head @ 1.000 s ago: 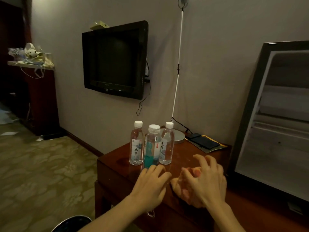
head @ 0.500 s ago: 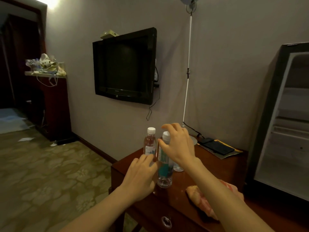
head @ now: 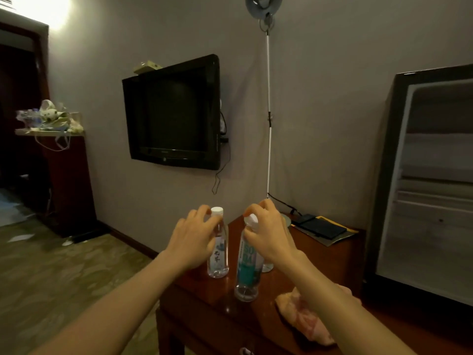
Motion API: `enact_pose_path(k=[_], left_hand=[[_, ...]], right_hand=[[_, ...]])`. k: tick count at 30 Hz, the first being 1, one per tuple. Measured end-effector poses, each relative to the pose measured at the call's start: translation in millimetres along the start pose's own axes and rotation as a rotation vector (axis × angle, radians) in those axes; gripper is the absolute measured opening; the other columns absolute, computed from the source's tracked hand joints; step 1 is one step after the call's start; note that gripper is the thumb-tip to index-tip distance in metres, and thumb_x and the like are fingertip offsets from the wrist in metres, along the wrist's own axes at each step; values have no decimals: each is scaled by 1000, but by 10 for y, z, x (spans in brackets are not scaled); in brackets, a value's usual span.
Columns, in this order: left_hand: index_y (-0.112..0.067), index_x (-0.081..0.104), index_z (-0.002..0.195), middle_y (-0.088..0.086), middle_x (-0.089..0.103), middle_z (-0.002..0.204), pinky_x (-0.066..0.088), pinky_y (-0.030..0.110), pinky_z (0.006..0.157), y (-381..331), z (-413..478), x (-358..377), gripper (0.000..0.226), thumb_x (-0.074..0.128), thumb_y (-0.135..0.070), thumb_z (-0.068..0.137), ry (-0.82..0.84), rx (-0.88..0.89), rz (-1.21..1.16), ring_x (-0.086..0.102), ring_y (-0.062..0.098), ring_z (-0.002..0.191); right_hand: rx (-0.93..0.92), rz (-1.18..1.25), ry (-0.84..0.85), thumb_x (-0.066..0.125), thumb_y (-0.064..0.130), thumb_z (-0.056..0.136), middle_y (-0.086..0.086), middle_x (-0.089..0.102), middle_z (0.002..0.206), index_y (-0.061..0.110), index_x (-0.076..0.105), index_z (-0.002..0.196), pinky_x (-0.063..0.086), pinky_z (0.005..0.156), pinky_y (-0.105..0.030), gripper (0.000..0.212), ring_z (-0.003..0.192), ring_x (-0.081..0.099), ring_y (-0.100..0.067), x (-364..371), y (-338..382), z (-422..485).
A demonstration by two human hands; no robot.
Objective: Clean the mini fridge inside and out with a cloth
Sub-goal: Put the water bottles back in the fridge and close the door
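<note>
left hand: we're now gripping the white-cap bottle at the neck, fingers curled just under the cap. Half a second ago this hand was hovering open beside the bottles, holding nothing.
right hand: we're still gripping the soda bottle by its top, fingers wrapped over the cap. Same grip as half a second ago.
soda bottle: standing upright on the tabletop, nearer the front edge than the white-cap bottle. Can't tell whether it's lifting off.
third bottle: sitting behind the right hand, only its base showing.
cloth: lying bunched on the tabletop under our right forearm, no hand on it. A second ago both hands were working it.
mini fridge: standing open at the right end of the tabletop, pale inside showing. We're not touching it.
</note>
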State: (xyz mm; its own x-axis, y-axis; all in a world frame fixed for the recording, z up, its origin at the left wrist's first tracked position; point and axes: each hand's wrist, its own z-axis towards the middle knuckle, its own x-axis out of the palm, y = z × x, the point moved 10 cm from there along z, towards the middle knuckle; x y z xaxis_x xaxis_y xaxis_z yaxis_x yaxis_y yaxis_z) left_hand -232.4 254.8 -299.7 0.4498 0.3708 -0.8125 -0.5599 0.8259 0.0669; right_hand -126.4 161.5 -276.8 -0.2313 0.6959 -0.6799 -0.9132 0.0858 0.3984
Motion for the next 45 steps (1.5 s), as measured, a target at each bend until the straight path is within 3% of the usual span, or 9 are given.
enact_pose_path(k=[3, 8, 12, 19, 29, 32, 36, 39, 45], left_hand=[[-30, 38, 136, 3, 33, 136, 51, 31, 82, 17, 277, 107, 47, 54, -32, 91, 61, -33, -23, 47, 18, 106], [-27, 35, 140, 7, 33, 139, 52, 37, 87, 43, 536, 438, 47, 48, -27, 94, 245, -68, -38, 48, 24, 113], [-20, 44, 130, 6, 39, 128, 52, 34, 87, 51, 601, 468, 41, 56, -22, 91, 252, -85, -39, 48, 19, 105], [-17, 45, 116, 4, 41, 117, 51, 29, 87, -165, 443, 273, 39, 67, -28, 86, 281, 21, 54, 47, 16, 100], [-20, 35, 139, 12, 44, 126, 48, 31, 92, -541, 73, 170, 55, 62, -24, 91, 356, 204, 280, 51, 22, 108], [-21, 41, 130, 8, 46, 120, 48, 30, 90, -680, 21, 24, 46, 63, -30, 90, 391, 217, 229, 51, 19, 104], [-22, 51, 99, -1, 53, 103, 49, 25, 75, -898, -10, -180, 25, 68, -24, 81, 485, 212, 51, 54, 15, 94], [-24, 56, 100, -4, 57, 100, 54, 31, 74, -1180, 27, -349, 26, 67, -19, 77, 501, 271, -90, 58, 17, 92], [-30, 53, 90, 0, 60, 97, 57, 41, 69, -1850, 320, -782, 23, 64, -18, 74, 474, 417, -103, 59, 17, 80]], right_hand=[[4, -28, -26, 64, 21, 87, 1, 41, 115, 17, 57, 111, 48, 82, -24, 25, 97, 46, -14, -128, -111, -11], [0, -63, -90, 64, 23, 86, 1, 42, 108, 15, 62, 106, 53, 79, -33, 22, 94, 51, -19, -427, -279, -17], [-12, -89, -126, 66, 22, 85, 6, 37, 104, 16, 62, 107, 44, 73, -26, 24, 89, 49, -16, -663, -385, -32], [22, -97, -136, 68, 22, 84, 4, 41, 107, 17, 62, 105, 53, 78, -28, 23, 91, 52, -15, -814, -435, -121], [26, -89, -181, 70, 22, 84, 2, 43, 111, 17, 64, 105, 55, 80, -31, 23, 93, 53, -16, -1063, -276, -409], [20, -69, -205, 70, 23, 84, 3, 42, 113, 18, 63, 106, 48, 78, -20, 24, 96, 48, -11, -1240, -236, -493], [16, -87, -226, 69, 24, 85, 4, 40, 113, 22, 62, 110, 48, 77, -19, 26, 96, 49, -12, -1546, -212, -608], [33, -123, -242, 68, 25, 84, 5, 37, 113, 24, 60, 110, 43, 74, -17, 27, 95, 48, -11, -1819, -272, -691], [84, -351, -287, 70, 25, 82, 0, 40, 110, 23, 61, 110, 51, 71, -31, 29, 91, 52, -18, -2452, -466, -883]])
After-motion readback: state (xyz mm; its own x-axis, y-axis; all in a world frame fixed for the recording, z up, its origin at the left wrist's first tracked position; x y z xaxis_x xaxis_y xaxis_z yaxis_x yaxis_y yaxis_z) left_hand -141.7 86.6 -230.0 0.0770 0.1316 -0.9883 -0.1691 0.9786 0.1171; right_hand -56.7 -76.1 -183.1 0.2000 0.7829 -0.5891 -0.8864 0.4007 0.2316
